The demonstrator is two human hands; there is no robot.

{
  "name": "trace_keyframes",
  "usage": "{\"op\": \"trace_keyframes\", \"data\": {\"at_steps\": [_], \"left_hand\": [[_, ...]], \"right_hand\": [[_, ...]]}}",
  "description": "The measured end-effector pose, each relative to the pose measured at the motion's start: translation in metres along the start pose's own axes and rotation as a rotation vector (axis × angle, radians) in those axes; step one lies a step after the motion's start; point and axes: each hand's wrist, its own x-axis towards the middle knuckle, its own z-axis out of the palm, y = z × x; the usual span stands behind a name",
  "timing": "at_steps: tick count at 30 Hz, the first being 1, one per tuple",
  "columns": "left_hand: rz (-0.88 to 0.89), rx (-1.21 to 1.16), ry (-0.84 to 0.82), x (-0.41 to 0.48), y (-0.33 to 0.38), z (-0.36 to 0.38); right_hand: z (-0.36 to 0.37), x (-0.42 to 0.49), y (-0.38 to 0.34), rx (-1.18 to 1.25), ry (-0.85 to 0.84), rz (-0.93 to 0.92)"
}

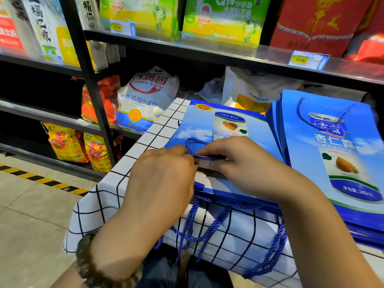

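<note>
Though upside down, bag (pixel 188 123): "240mL".

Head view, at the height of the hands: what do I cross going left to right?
From the left: yellow sacks → left hand → right hand → stack of blue bags. Both hands pinch the flat blue bag, which spans them, so it has no place in the order.

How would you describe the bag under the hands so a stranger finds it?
Find the checked tablecloth. Flat blue bags lie on it; the right pile is untouched. Yours is the left bag, print upside down, pinched by the left hand and the right hand.
</note>
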Motion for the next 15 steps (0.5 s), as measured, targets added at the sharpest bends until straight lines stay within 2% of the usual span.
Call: {"op": "trace_keyframes", "data": {"at_steps": [9, 13, 15], "left_hand": [[0.248, -0.126, 0.025, -0.004, -0.017, -0.003], [0.299, -0.175, 0.016, -0.002, -0.021, -0.003], [0.307, -0.278, -0.009, -0.003, -0.022, -0.003]], "right_hand": [[0.009, -0.016, 0.005, -0.071, 0.065, 0.01], [0.015, -0.017, 0.007, -0.105, 0.129, 0.009], [0.016, -0.018, 0.01, -0.132, 0.16, 0.011]]}}
